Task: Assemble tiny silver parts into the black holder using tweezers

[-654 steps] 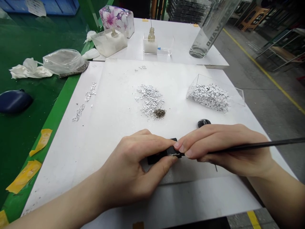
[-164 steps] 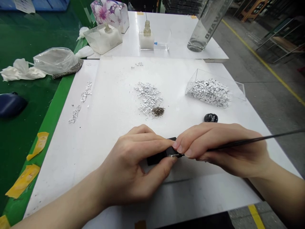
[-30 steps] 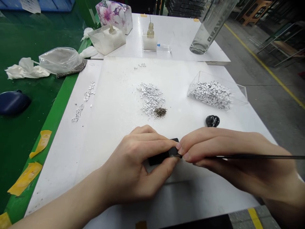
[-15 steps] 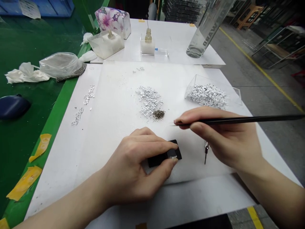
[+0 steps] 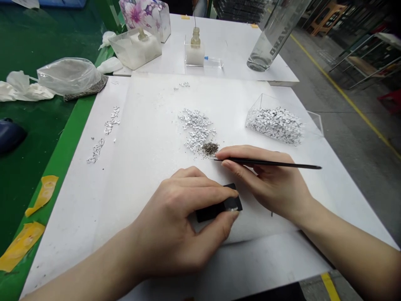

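The small dark piece with a shiny edge (image 5: pixel 231 204) sits on the black rectangular block (image 5: pixel 206 214), pinched between thumb and index finger of the left hand (image 5: pixel 184 213). The right hand (image 5: pixel 269 179) grasps slim black tweezers (image 5: pixel 282 164), tips just beside the heap of tiny brown shiny grains (image 5: pixel 209 148). To pick well, I think, the tips should come low and close softly on 1 grain, without disturbing the white curled pieces (image 5: pixel 196 125) touching the heap.

The left hand (image 5: pixel 184 213) hides part of the black block (image 5: pixel 207 213). Whether the tip of the thin black tool (image 5: pixel 282 164) touches the dark grains (image 5: pixel 209 148) is too small to tell. The top edge cuts off the clear bottle (image 5: pixel 275 37).
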A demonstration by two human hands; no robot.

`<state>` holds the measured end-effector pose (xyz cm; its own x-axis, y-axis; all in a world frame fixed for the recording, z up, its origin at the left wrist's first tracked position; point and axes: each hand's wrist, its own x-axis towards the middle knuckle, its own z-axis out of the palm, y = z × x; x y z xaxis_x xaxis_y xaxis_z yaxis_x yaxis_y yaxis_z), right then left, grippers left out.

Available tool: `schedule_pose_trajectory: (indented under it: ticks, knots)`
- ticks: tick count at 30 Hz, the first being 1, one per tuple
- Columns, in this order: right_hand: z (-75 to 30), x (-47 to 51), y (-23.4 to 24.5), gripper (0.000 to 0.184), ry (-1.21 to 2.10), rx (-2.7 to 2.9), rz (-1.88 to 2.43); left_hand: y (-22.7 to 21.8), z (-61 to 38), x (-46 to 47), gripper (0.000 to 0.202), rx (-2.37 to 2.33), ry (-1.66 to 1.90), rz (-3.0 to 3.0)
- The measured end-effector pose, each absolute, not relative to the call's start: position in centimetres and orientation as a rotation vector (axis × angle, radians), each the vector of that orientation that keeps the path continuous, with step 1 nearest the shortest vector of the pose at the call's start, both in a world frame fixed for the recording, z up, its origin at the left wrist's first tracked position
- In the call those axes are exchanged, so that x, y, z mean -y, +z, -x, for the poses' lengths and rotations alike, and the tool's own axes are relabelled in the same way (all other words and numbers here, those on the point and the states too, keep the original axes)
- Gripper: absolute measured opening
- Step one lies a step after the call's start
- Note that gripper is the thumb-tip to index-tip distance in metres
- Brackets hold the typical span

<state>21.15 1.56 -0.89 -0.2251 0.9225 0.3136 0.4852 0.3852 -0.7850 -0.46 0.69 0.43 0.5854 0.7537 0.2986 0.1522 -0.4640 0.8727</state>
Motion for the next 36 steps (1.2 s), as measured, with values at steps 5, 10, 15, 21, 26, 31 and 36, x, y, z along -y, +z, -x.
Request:
schedule_pose_trajectory:
  ticks: [5,10,15,21,26,31,36]
  knots:
    - [-21.0,-1.7,-0.9,0.016,0.678,1.868,1.213,0.4,0.4,-0.8,0.010,-0.717,0.865,-1.941]
    - [-20.9,-1.7,-0.9,0.018,0.680,1.873,1.213,0.5,0.4,-0.8,0.011,-0.712,0.873,-1.930]
    - [-21.3,-1.5,-0.5,0.015,0.723,1.818,1.246,0.4,0.5,-0.7,0.013,-0.718,0.883,-1.937]
    - [-23.4,-0.9,0.3,0.012,1.066,1.676,0.923,0.4,0.5,-0.5,0.018,-0.734,0.898,-1.963]
    - [-24.5,-0.6,0.6,0.021,1.260,1.806,0.638,0.6,0.4,-0.6,0.019,-0.725,0.893,-1.963]
    - [-24.6,-0.7,0.6,0.017,1.206,1.905,0.593,0.7,0.4,-0.8,0.026,-0.714,0.881,-1.981]
    - [-24.4,-0.8,0.5,0.016,1.174,1.950,0.546,0.5,0.2,-0.8,0.023,-0.708,0.884,-1.986]
